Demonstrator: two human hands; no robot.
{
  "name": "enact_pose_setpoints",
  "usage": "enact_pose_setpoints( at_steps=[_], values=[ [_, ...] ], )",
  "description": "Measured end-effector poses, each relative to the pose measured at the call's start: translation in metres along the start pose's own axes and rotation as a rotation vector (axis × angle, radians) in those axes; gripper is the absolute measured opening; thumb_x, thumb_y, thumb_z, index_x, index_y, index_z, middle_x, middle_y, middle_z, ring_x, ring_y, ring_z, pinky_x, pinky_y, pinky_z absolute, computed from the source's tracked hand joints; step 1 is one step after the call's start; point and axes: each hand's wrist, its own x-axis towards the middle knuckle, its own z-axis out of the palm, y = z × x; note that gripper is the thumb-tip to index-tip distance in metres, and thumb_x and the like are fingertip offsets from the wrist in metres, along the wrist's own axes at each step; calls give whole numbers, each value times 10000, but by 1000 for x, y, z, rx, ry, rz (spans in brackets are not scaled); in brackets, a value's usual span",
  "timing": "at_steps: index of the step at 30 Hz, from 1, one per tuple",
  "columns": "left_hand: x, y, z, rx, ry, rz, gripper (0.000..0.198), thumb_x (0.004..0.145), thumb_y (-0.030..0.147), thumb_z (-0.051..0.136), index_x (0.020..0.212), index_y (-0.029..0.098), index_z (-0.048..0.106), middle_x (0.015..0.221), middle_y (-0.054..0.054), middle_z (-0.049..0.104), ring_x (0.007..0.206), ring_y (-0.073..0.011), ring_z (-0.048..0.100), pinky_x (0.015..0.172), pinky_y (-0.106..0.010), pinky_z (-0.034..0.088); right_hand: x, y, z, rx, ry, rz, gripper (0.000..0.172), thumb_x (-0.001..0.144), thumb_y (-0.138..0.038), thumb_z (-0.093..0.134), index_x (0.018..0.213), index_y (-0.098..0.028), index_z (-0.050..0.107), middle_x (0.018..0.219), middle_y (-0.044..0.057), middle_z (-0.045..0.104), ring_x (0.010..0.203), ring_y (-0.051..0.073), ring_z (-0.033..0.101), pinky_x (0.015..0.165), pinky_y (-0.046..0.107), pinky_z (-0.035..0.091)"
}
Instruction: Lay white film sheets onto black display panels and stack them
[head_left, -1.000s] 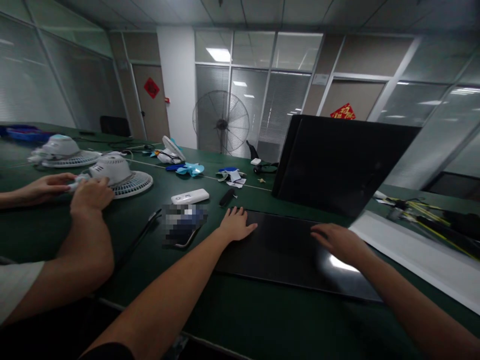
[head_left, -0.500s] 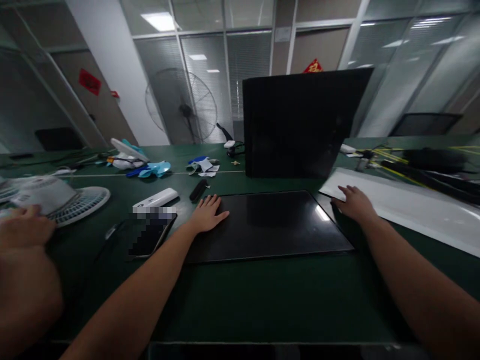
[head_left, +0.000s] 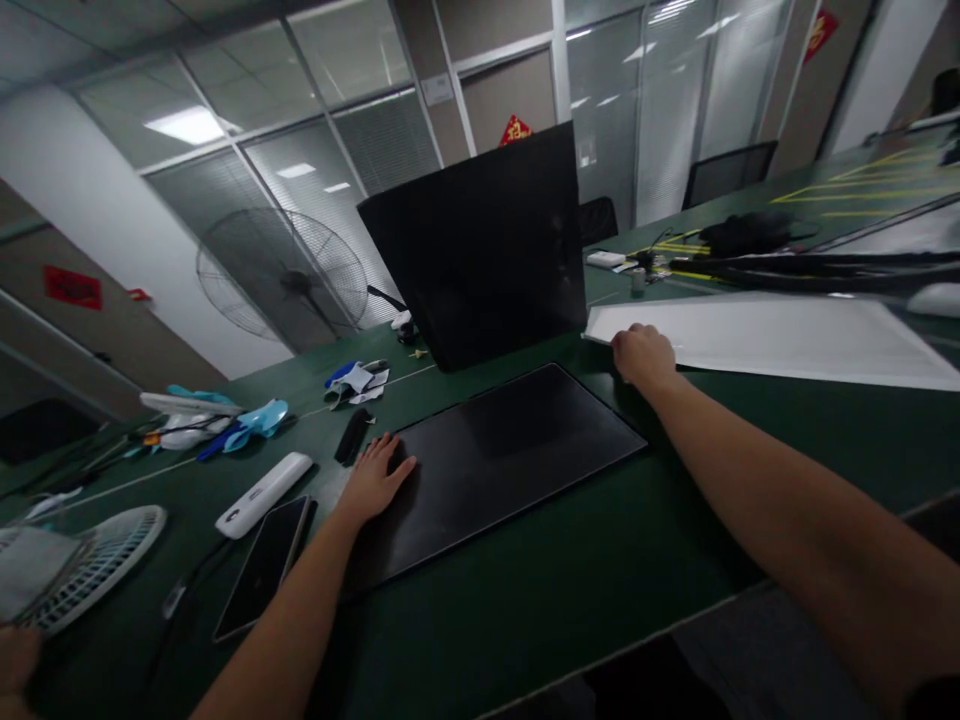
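Note:
A flat black screen panel (head_left: 495, 455) lies on the green tabletop in front of me. My left hand (head_left: 373, 483) rests on its left end, palm down with the fingers spread. Over to the right, my right hand (head_left: 645, 357) has its fingers curled around the near left corner of a long white sheet (head_left: 780, 335); the fingertips are partly hidden. A large black panel (head_left: 487, 250) stands upright and tilted behind the flat one.
Left of the panel lie a phone (head_left: 266, 565), a white power bank (head_left: 262, 495) and a small black object (head_left: 352, 437). Another person's hand (head_left: 16, 655) is beside a white plastic basket (head_left: 112, 555). Black strips (head_left: 757, 270) lie behind the white sheet.
My view has turned right and tilted. My right hand has gone from outstretched fingers by the white sheet to a closed grip on its edge. My left hand stays on the black panel.

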Motion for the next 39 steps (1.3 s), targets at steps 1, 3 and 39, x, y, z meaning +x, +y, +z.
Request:
enact_pose_setpoints(
  at_steps=[1, 3, 39],
  values=[
    [0, 0, 0, 7, 3, 3, 846, 999, 666, 366, 1619, 94, 431, 1746, -174, 303, 1632, -335, 254, 1321, -485, 213, 0, -1, -2, 8, 27, 17, 485, 1065, -312, 366, 1261, -83, 746, 1301, 264, 640, 1224, 356, 575, 984, 432, 459],
    [-1, -1, 0, 15, 12, 9, 820, 1003, 656, 376, 1610, 108, 443, 1740, -177, 315, 1630, -331, 264, 1319, -495, 217, -1, -3, -6, 26, 49, 55, 485, 1072, -311, 357, 1273, -79, 732, 1282, 267, 648, 1172, 347, 600, 948, 425, 457],
    [-10, 2, -1, -154, 40, -5, 748, 1042, 641, 378, 1589, 145, 496, 1736, -164, 331, 1631, -361, 251, 1316, -539, 190, -102, -141, -57, -152, -85, -729, 398, 1071, -250, 440, 950, -150, 806, 947, 140, 765, 888, 269, 662, 892, 433, 441]
  ],
)
